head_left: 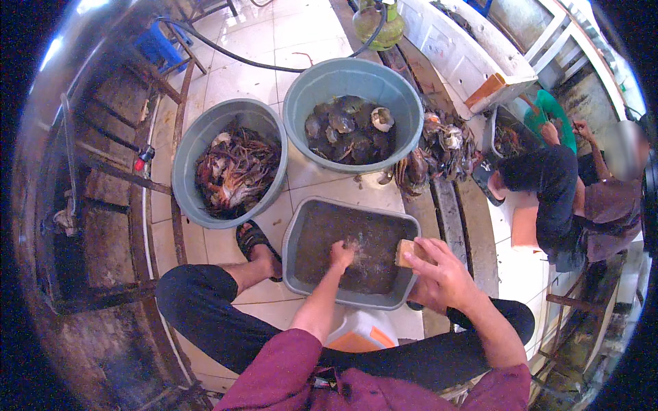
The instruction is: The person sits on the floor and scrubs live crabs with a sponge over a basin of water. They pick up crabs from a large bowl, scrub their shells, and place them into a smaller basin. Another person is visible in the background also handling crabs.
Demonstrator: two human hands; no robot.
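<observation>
Between my knees stands a grey rectangular basin [291,257] of murky brown water. My left hand [343,254] reaches into the water at its middle, with pale splashes beside it. The fingers are partly under the surface, and whatever they may hold is hidden. Above the basin's right rim, my right hand [444,272] is closed on a small tan rectangular block [404,253], out of the water. Whether the block is a brush or a sponge I cannot make out.
Past the basin stand a round tub of crab bodies and legs [236,175] and a round tub of dark crab shells [351,127] in water. More crabs [449,140] are piled at the right. A co-worker [548,185] sits by a green tub [555,120]. A gas cylinder [380,27] stands behind.
</observation>
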